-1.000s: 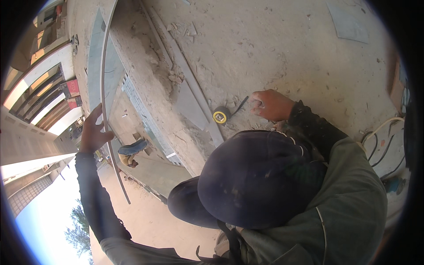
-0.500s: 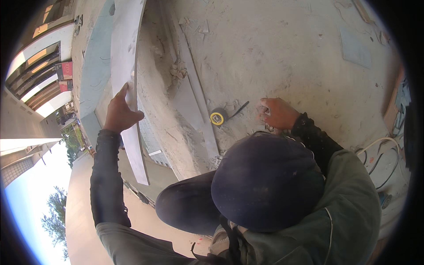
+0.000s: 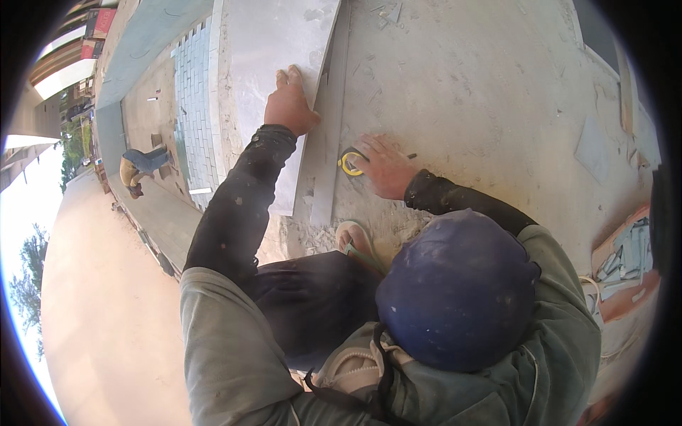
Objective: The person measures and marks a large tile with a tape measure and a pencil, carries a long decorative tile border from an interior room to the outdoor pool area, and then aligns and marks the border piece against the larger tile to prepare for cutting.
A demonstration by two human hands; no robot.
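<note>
A long pale grey slab (image 3: 266, 39) lies along the ledge, and my left hand (image 3: 289, 110) rests on it. Its fingers are stretched over the face, with the thumb near the slab's right edge. Right of the slab runs a narrow grey strip (image 3: 327, 163) on the dusty concrete. Beside that strip, my right hand (image 3: 386, 167) is closed over a black and yellow tape measure (image 3: 348, 162), hiding much of it. The tip of a thin dark stick-like thing (image 3: 411, 155) sticks out past that hand.
My sandalled foot (image 3: 353, 238) stands below the strip. Small tiles (image 3: 192, 99) cover a lower area on the left, where another person (image 3: 138, 167) bends over. Tile offcuts (image 3: 629, 252) are heaped at the right; a loose flat piece (image 3: 593, 149) lies nearby.
The slab, tilted up on edge before, now lies flatter and further right, with my left hand still on it. My right hand has moved left onto the tape measure.
</note>
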